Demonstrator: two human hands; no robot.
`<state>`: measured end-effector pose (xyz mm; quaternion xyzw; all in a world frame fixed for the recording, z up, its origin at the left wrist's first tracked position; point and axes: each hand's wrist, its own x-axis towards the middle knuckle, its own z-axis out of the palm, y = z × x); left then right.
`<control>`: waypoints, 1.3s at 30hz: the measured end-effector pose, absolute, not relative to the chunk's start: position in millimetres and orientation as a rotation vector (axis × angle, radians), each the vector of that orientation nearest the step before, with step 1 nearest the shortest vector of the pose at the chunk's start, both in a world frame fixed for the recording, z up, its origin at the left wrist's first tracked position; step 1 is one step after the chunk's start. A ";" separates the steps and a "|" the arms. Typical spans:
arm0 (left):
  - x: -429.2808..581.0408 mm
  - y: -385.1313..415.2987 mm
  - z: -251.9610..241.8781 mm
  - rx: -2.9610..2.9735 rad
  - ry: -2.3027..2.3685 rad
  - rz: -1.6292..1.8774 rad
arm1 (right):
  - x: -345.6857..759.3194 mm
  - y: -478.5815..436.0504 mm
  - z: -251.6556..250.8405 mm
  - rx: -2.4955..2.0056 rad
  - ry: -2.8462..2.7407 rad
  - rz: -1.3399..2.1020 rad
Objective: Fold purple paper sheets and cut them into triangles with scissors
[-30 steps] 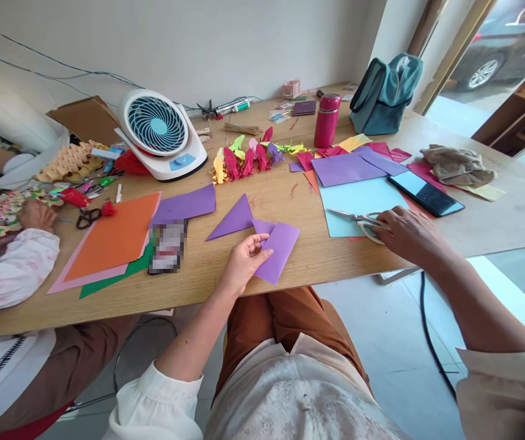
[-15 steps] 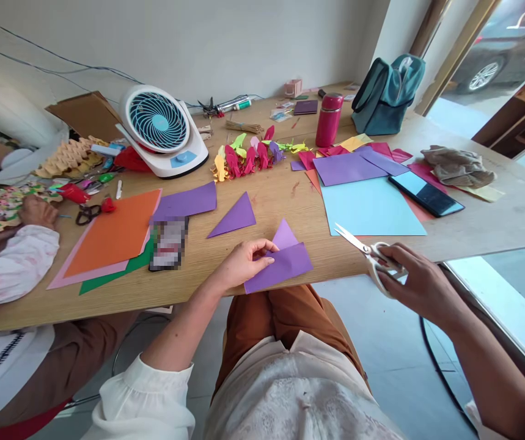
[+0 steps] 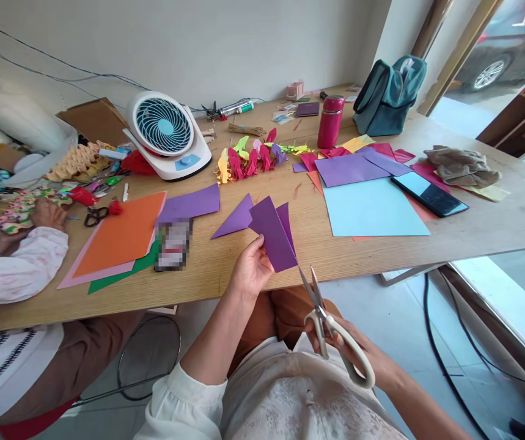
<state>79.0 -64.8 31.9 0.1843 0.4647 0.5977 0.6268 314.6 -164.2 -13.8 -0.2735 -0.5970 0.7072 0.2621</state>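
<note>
My left hand (image 3: 253, 269) pinches a folded piece of purple paper (image 3: 272, 235) by its lower left edge and holds it up over the table's front edge. In my right hand (image 3: 354, 342) is a pair of scissors (image 3: 319, 311) with white handles. Their blades are parted and point up, with the tips just below the lower right corner of the purple paper. Whether the tips touch the paper I cannot tell. A purple paper triangle (image 3: 235, 218) lies on the table behind my left hand, partly covered by the held paper.
Light blue (image 3: 374, 211) and purple sheets lie at right beside a phone (image 3: 429, 194). Orange paper (image 3: 120, 235) and a second phone (image 3: 173, 244) are at left. Behind stand a fan (image 3: 165, 134), a pink flask (image 3: 330, 121) and a teal bag (image 3: 388, 98). Another person's hand (image 3: 49, 215) works at far left.
My left hand has lifted the purple paper off the table and turned it upright. My right hand has brought the scissors left and down, close to the paper, with the blades now parted wider.
</note>
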 end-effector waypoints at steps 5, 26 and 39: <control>78.4 -62.2 29.7 0.348 1.051 1.396 | 311.1 -167.0 -20.6 -0.715 -1.594 1.966; 91.2 -79.6 27.5 0.377 1.024 1.440 | 296.2 -158.3 -20.0 -0.574 -1.323 2.037; 106.4 -107.8 29.2 0.224 0.958 1.401 | 284.5 -162.2 -32.0 -0.562 -1.144 2.024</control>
